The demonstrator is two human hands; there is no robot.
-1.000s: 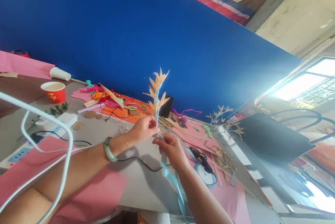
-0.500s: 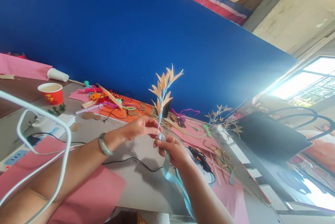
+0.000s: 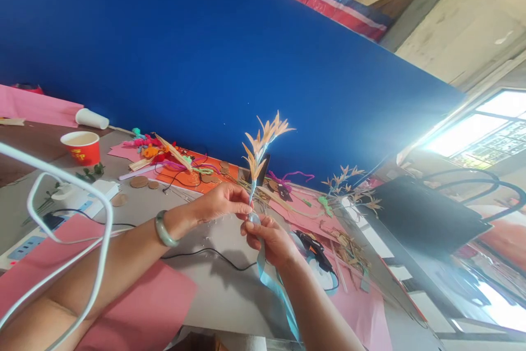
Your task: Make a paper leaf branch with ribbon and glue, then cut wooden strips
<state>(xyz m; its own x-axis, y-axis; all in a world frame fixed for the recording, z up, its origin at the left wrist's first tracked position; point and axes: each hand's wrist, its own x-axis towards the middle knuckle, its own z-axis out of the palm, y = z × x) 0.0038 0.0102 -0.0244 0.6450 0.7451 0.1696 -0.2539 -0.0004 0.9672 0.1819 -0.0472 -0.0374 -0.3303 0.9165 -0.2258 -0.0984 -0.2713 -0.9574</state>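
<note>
Flower spray (image 3: 254,166) is held nearly upright above the table (image 3: 224,307), its tip leaning right and its blossoms entirely above the grip. The left hand (image 3: 225,200) pinches the thin stem between thumb and fingers, below the lowest blossoms; this hold probably steadies the stem and leaves the petals uncrushed. The right hand (image 3: 272,237) is closed just below and to the right of that pinch, with the pale blue ribbon (image 3: 267,281) pressed between thumb and curled fingers at the lower stem. Whether the right fingertips also clamp the stem cannot be told. The near-adjacent holds likely control the stem and ribbon at their meeting point. The ribbon's loose length hangs below the grip, beside the right forearm, apparently to feed without snagging. The black glue gun (image 3: 314,249) lies to the right of the grip, presumably within reach; a second spray (image 3: 344,179) stands farther right and beyond.
</note>
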